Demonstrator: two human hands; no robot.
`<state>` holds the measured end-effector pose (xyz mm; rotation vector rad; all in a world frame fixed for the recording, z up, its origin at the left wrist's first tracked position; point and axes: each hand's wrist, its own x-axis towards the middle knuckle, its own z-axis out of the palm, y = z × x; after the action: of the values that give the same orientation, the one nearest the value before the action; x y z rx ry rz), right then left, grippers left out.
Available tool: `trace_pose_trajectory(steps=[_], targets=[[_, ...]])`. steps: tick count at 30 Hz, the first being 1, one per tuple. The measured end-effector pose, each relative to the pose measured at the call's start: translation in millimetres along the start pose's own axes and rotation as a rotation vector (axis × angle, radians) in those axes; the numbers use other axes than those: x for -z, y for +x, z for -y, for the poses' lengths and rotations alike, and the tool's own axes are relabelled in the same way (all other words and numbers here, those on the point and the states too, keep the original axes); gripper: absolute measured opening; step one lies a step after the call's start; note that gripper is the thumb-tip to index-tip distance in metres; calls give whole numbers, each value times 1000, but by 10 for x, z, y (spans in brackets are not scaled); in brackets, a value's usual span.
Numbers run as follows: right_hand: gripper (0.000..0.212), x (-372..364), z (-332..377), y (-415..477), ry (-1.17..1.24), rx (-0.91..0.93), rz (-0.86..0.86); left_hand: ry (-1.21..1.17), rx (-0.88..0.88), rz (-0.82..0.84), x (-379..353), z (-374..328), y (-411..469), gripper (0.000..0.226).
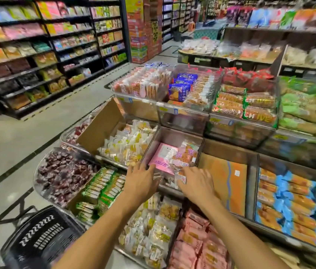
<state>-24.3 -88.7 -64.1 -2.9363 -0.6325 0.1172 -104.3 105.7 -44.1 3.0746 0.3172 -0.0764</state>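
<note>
Two bare hands reach into a clear bin in the middle tier of a shop's snack display stand. The left hand hovers over the bin's front left corner, its fingers straight and spread, with the tips beside a pink box lying flat along the bin's left side. The right hand is at the bin's front edge, thumb and forefinger pinching a small packet in a clear wrapper. Orange packets are heaped at the bin's back right. Left of the bin, a cardboard box holds yellow-and-white packets. A black basket sits near the stand's front left corner.
</note>
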Motion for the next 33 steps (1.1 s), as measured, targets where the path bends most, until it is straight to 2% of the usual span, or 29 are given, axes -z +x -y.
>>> trace_pose_trajectory(steps=[5,12,15,18,22,26,30,33], targets=[[60,-51,86,299,19,-123,-20,29,-109,40,-142,179,547,59],[55,-223,238,499,71,-355,-96,-43,-346,118,-209,427,1183,60],[44,-289,243,411,88,-455,-130,-88,-396,193,-257,422,1382,59],[39,-281,265,302,93,-530,-166,-325,-337,330,-387,270,1605,54],[50,-296,249,218,149,-606,-132,-632,-199,414,-528,-34,1803,45],[48,-329,160,185,178,-651,-136,-806,-48,424,-904,-87,2049,60],[47,-326,140,254,238,-655,-153,-905,-14,419,-826,33,2125,30],[43,-299,161,335,309,-616,-199,-993,88,452,-1307,204,2481,26]])
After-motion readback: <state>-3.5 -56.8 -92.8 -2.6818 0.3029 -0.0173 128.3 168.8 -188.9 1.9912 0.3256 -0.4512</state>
